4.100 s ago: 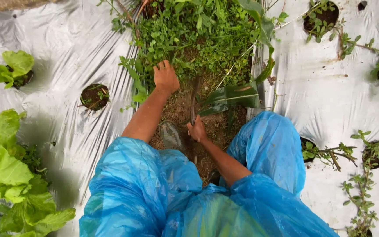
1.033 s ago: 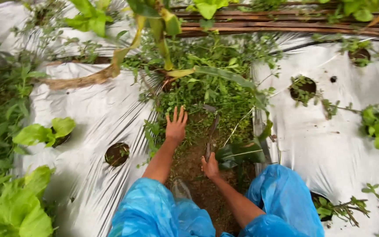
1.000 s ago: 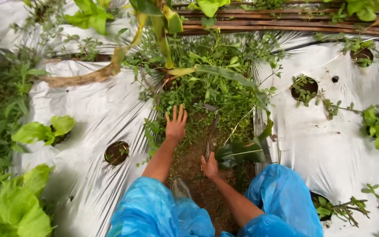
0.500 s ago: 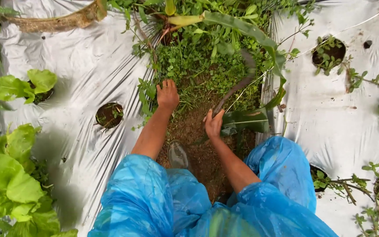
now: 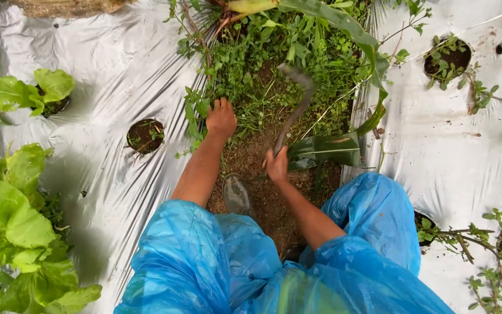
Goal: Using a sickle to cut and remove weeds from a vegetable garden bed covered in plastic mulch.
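Silver sheeting [image 5: 106, 87] spreads out to the left of the left hand [image 5: 221, 119] and more of it lies to the right of the right hand [image 5: 276, 166], with a strip of bare soil [image 5: 257, 160] and weeds [image 5: 274, 64] running between the two sheets, straight ahead of both hands. Blue raincoat sleeves [image 5: 204, 261] cover the arms below the elbows' height, nearest the camera. Big lettuce leaves [image 5: 7, 215] grow well to the left of the left hand, and a smaller lettuce [image 5: 27, 93] sits farther up on that side. A long green leaf [image 5: 344, 29] arches from the top down to just right of the right hand. The left hand is clenched in the weeds at the edge of the left sheet, knuckles up, gripping stems. The right hand is closed around the handle of a sickle [image 5: 294, 104], whose curved dark blade rises up and away from the fist, above the weeds. A boot toe [image 5: 236, 195] rests on the soil between the two forearms, just below the hands. A planting hole [image 5: 144, 135] opens in the sheet left of the left wrist, and another hole [image 5: 448, 58] lies far up to the right of the sickle.
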